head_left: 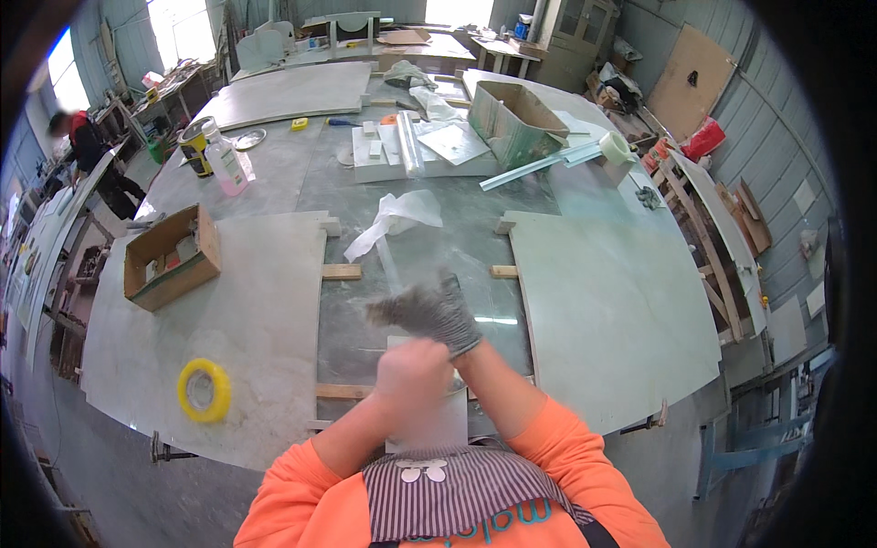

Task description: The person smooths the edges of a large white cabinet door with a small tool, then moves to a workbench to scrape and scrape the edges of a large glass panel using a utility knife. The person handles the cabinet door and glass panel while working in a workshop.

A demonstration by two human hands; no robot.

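well, at the left a yellow tape roll and an open cardboard box sit on a pale panel that lies on the worktop. next comes the bare left hand, its fingers curled closed right against the glove's cuff; it seems to pinch the edge there, though blur hides the fingertips. just beyond it is the grey glove, worn on the right hand, above the dark middle of the worktop, between the two panels. that hand's grip looks spread, with what seems the thumb standing apart, but motion smears the fingers. the glove should handle as light, soft, stretchy knit, not slippery and not fragile, though loose stitches could snag. the cuff by the wrist looks the best place to take hold; the finger ends would likely only stretch or bunch. its long axis slants across the view: cuff at the lower right, fingers toward the upper left, nearly level at their tips, while the thumb part points up, away from the person. farther right, the other pale panel lies apart from both hands.
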